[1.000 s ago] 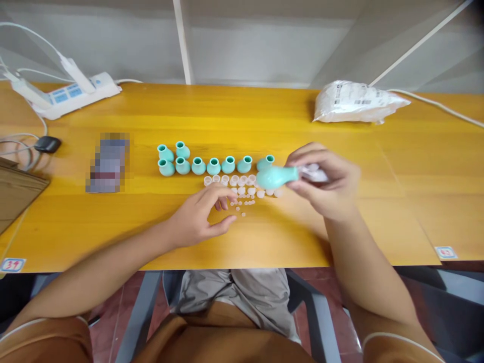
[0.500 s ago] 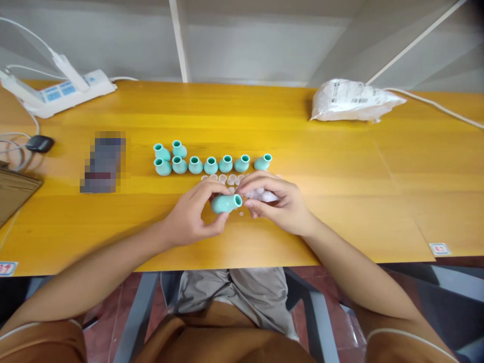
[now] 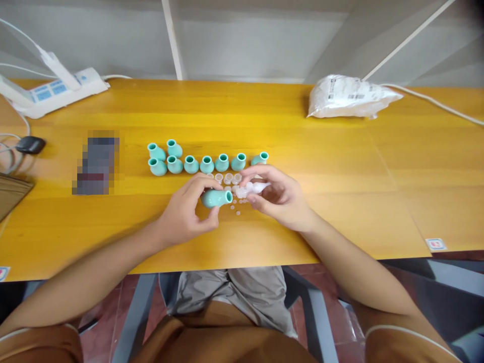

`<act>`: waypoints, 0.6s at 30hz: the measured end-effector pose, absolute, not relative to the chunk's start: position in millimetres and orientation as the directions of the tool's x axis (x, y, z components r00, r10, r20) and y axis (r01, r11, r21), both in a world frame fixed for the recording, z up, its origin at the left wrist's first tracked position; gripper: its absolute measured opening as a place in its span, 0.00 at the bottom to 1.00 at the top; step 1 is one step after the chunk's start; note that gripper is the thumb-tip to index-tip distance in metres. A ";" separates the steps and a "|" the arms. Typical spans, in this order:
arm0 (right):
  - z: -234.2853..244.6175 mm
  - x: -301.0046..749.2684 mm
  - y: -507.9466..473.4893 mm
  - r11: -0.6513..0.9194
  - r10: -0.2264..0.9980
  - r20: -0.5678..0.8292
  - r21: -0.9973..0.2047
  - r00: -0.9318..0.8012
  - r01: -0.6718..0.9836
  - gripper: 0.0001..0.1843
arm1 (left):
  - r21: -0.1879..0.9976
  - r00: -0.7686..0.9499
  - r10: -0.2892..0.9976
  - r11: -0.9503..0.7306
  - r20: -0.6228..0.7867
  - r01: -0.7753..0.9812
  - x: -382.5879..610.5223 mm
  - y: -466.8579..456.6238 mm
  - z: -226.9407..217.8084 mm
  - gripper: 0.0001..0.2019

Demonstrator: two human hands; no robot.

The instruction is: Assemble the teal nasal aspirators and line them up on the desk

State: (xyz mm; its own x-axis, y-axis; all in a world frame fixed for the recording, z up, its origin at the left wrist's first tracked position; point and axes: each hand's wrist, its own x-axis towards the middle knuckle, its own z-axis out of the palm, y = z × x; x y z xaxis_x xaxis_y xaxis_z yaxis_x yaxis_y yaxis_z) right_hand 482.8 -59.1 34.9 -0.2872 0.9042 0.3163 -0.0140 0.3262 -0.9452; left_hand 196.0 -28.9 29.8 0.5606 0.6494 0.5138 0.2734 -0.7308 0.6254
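My left hand (image 3: 181, 212) has its thumb and fingers closed around a glossy teal rubber bulb (image 3: 212, 198), tipped on its side with the open neck facing right. Just right of that neck, the fingers of my right hand (image 3: 289, 203) pinch a translucent plastic nozzle (image 3: 250, 189), whose thin tip points right. A small gap separates nozzle and bulb. Between and behind the hands lie clear plastic caps (image 3: 228, 178) in rows, partly hidden by the fingers. Nearer to me are several tiny clear discs (image 3: 238, 213).
Several more teal bulbs (image 3: 206, 165) stand neck up behind the hands on the yellow table (image 3: 340, 201). At the left are a blurred-out dark flat object (image 3: 96, 166), a black adapter (image 3: 31, 145) and a white power strip (image 3: 60, 93). A white plastic package (image 3: 348, 97) lies back right.
The nozzle has turned in my right hand and shows more clearly, its thin tip now to the right. The whole view has shifted slightly; the bulb remains in my left hand.
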 end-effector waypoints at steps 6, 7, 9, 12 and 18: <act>33.7 483.1 -53.3 0.346 0.892 0.367 -0.930 -0.262 -0.124 0.11 | 0.624 0.552 0.659 -0.726 0.511 0.289 196.6 -29.0 31.4 0.19; 34.5 483.6 -52.8 0.355 0.889 0.373 -0.928 -0.265 -0.116 0.09 | 0.624 0.551 0.661 -0.725 0.510 0.291 196.7 -28.9 31.6 0.19; 35.8 484.2 -52.2 0.388 0.877 0.400 -0.916 -0.267 -0.097 0.07 | 0.620 0.552 0.658 -0.728 0.512 0.292 196.9 -28.5 31.8 0.19; 35.8 484.2 -52.2 0.418 0.869 0.419 -0.906 -0.262 -0.063 0.06 | 0.610 0.559 0.651 -0.735 0.514 0.295 196.9 -27.9 32.4 0.18; 34.5 483.5 -53.8 0.362 0.899 0.364 -0.930 -0.243 -0.054 0.11 | 0.607 0.571 0.656 -0.730 0.494 0.314 196.3 -27.9 33.1 0.17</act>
State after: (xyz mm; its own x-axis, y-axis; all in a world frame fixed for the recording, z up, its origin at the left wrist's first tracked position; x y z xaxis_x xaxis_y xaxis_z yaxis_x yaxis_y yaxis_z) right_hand 483.5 -53.8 34.5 -0.2427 0.8991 0.3643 -0.0538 0.3625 -0.9304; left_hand 196.3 -27.9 33.1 0.5713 0.6557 0.4936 0.3135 -0.7302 0.6071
